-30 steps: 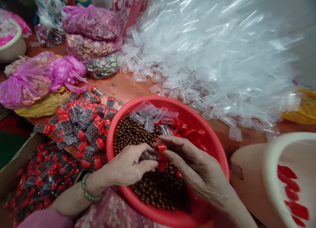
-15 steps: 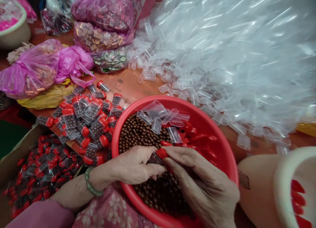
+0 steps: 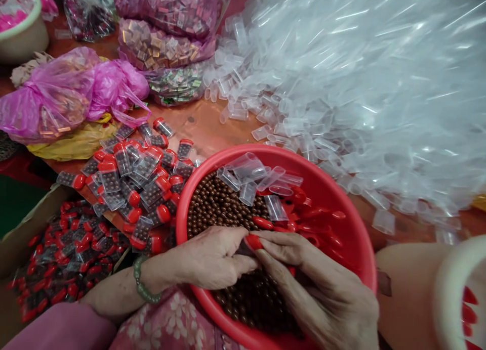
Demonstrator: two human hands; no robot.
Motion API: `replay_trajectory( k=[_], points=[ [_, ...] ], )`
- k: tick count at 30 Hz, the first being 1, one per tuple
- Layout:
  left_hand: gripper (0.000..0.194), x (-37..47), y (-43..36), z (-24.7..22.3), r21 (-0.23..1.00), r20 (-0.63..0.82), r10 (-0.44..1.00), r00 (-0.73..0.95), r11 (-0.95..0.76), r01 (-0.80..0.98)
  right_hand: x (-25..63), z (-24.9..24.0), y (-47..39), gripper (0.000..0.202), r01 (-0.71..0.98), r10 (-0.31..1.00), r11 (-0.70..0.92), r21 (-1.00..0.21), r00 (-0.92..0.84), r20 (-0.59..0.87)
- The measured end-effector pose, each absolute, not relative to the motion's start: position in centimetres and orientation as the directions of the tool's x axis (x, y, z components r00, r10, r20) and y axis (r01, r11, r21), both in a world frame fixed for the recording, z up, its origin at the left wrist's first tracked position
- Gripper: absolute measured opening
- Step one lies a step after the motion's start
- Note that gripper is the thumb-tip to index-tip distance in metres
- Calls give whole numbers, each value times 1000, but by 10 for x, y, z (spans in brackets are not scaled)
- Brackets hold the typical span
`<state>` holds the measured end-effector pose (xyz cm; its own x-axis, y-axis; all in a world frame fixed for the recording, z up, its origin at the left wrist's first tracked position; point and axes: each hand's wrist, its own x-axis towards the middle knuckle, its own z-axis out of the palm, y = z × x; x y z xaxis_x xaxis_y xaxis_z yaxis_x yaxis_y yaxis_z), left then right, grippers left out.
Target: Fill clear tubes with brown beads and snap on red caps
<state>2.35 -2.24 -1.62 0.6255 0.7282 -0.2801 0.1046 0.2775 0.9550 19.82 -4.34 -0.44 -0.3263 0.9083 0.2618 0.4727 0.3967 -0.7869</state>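
Over a red basin (image 3: 182, 213) my two hands meet. My left hand (image 3: 216, 256), a green bead bracelet at its wrist, is closed round a small clear plastic tube (image 3: 244, 248), mostly hidden by the fingers. Between thumb and fingers my right hand (image 3: 322, 284) pinches a red cap (image 3: 253, 242) at the tube's end. How far the cap is on, I cannot tell. Brown chocolate-like balls (image 3: 216, 206) fill the basin's left and front. Clear tubes (image 3: 248, 170) lie on top at the back, with loose red caps (image 3: 319, 228) at the right.
Capped tubes of brown balls (image 3: 132, 178) are heaped left of the basin, and more fill a cardboard box (image 3: 28, 216). A large pile of clear tubes (image 3: 364, 97) covers the back right. Pink bags (image 3: 167, 16) stand behind. A cream bucket (image 3: 410, 274) stands at right.
The whole view has shifted slightly, so the scene sits a little further right. Both hands stay together at the tube and its red cap, the right fingers pressed closer to the left hand.
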Motion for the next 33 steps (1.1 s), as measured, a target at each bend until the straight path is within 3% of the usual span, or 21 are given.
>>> replay_trajectory(
  k=[3, 9, 14, 20, 24, 28, 30, 33],
  points=[
    [8, 22, -23, -15, 970, -243, 759, 604, 174, 172, 197, -7, -43, 28, 454, 878, 466, -760, -346, 332],
    [23, 20, -23, -16, 898, -221, 743, 632, 408, -166, 194, -2, -35, 35, 409, 880, 457, -790, -337, 335],
    [47, 22, -18, -16, 883, -274, 777, 566, 437, -173, 200, -4, -39, 39, 461, 897, 410, -787, -362, 255],
    [40, 25, -18, -16, 841, -371, 802, 467, 504, -196, 210, -11, -51, 32, 412, 982, 94, -906, -187, 18],
    [43, 24, -19, -14, 859, -342, 763, 549, 491, -147, 213, 0, -47, 18, 361, 988, 67, -930, -151, 13],
    [34, 20, -21, -10, 909, -242, 722, 648, 402, -109, 212, 7, -40, 32, 308, 998, 29, -951, -68, 8],
    [22, 18, -21, -9, 928, -221, 702, 677, 366, -76, 211, 8, -38, 35, 358, 994, 85, -930, -89, 57],
    [14, 16, -22, -9, 940, -196, 676, 710, 337, -61, 209, 9, -37, 32, 525, 920, 360, -771, -338, 199]
  ],
)
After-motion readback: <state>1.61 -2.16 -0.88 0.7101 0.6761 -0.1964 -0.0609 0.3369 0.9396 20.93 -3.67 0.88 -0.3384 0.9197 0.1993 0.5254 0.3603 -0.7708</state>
